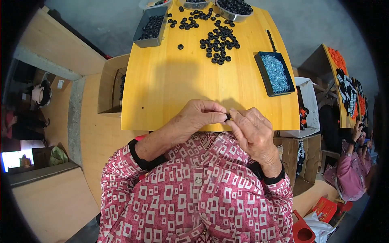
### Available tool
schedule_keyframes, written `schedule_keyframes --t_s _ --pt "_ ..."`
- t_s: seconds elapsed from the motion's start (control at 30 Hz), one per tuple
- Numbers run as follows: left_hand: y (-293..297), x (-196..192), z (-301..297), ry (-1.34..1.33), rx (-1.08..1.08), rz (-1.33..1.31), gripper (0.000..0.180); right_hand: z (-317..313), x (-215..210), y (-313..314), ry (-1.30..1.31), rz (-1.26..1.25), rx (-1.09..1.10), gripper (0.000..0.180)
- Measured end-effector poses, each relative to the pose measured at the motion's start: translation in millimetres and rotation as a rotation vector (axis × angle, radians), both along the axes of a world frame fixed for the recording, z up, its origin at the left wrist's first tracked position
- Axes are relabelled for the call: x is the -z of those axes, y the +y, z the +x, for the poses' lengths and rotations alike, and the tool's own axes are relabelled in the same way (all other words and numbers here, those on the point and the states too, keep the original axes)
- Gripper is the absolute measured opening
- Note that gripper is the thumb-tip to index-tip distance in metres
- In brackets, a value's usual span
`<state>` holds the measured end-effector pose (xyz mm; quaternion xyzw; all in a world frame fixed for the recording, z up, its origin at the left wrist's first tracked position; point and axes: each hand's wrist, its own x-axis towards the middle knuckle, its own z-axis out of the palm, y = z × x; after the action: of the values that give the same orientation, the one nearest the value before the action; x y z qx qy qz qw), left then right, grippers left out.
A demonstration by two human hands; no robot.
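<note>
Hands (198, 115) (253, 129) pinch one black ring (228, 117); loose rings (219, 42) and tray (274, 73) beyond.

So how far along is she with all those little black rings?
Done: hard to judge; a grey tray at the table's far left holds black rings, though finished or not I cannot tell. In hand: both hands, left hand and right hand, pinch one small black ring between their fingers. Left: many loose rings lie scattered on the table, and a black tray of clear bluish bits is full.
</note>
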<state>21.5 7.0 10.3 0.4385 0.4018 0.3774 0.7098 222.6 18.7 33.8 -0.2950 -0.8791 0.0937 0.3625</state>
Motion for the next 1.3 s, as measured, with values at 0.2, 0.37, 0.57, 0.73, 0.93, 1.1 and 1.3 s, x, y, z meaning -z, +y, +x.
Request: schedule_keyframes --t_s 0.2,0.37,0.57,0.73,0.93,1.1,1.3 --pt "-7 8 7 0.012 -0.092 0.006 0.021 -2 -3 -8 0.15 -0.268 0.091 0.008" --pt "-7 16 11 -0.001 -0.136 0.033 0.02 -5 7 -13 0.241 -0.361 0.157 0.006" --pt "-9 19 16 0.043 -0.164 0.055 0.021 -8 25 -16 0.379 -0.519 0.191 0.006" --pt "-7 22 18 -0.049 -0.221 0.021 0.02 -9 26 -10 0.276 -0.346 0.2 0.012" --pt "-8 22 20 -0.18 -0.192 -0.17 0.024 -7 24 -3 0.089 0.051 0.173 0.028" --pt "-6 11 17 -0.192 -0.155 -0.262 0.028 -3 23 -3 0.125 0.046 0.135 0.029" --pt "2 6 5 -0.281 0.047 -0.285 0.022 -4 23 -7 0.215 -0.013 0.156 0.03"
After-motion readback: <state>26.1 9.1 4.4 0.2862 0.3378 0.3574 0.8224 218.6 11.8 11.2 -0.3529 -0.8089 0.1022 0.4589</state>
